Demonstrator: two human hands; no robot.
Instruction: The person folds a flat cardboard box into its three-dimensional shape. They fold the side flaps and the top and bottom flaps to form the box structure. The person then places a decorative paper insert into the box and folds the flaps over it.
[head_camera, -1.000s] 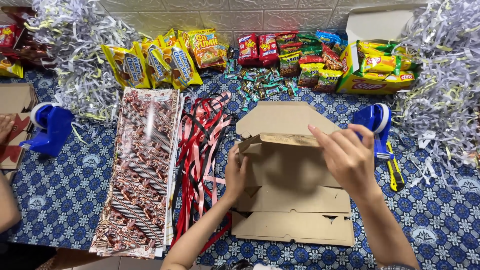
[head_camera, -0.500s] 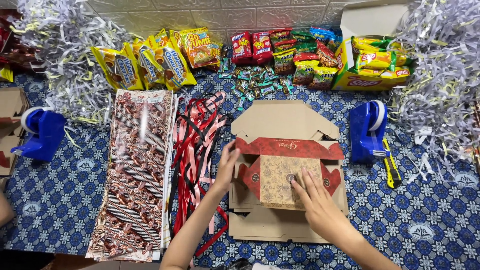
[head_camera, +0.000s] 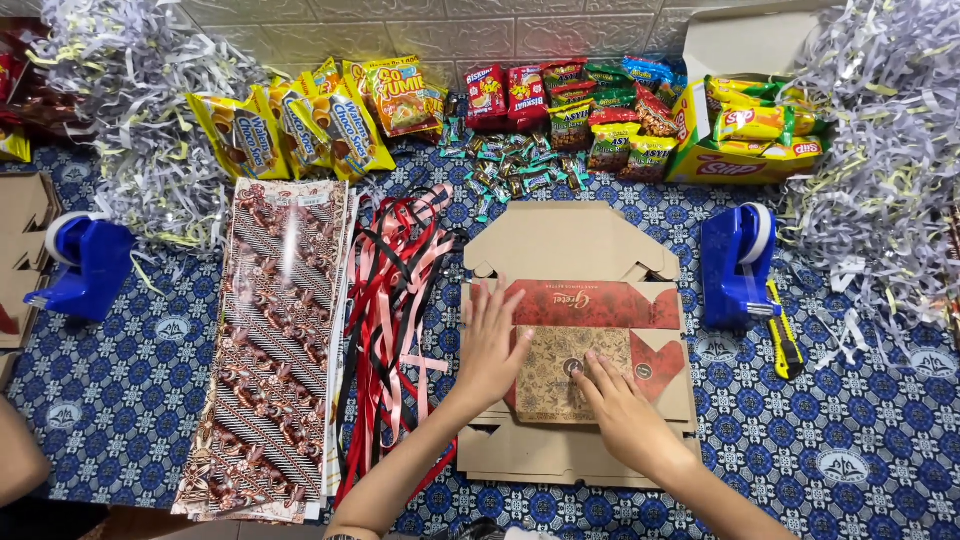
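Observation:
A flat brown cardboard box blank (head_camera: 570, 245) lies on the blue patterned tablecloth. On top of it rests a folded box with a red band and a gold patterned panel (head_camera: 590, 340). My left hand (head_camera: 492, 335) lies flat with fingers spread on the folded box's left edge. My right hand (head_camera: 612, 405) presses down on the gold panel, fingertips near a small round mark. Neither hand grips anything.
Red, pink and black ribbons (head_camera: 395, 310) and batik-patterned sheets (head_camera: 275, 340) lie to the left. Blue tape dispensers stand at left (head_camera: 85, 265) and right (head_camera: 735, 265); a yellow cutter (head_camera: 785, 335) lies beside the right one. Snack packs (head_camera: 560, 105) and shredded paper (head_camera: 880, 150) line the back.
The box flaps have been folded down, showing the red and gold printed side. My right hand came down from the upper right onto the gold panel; my left hand moved onto the left edge.

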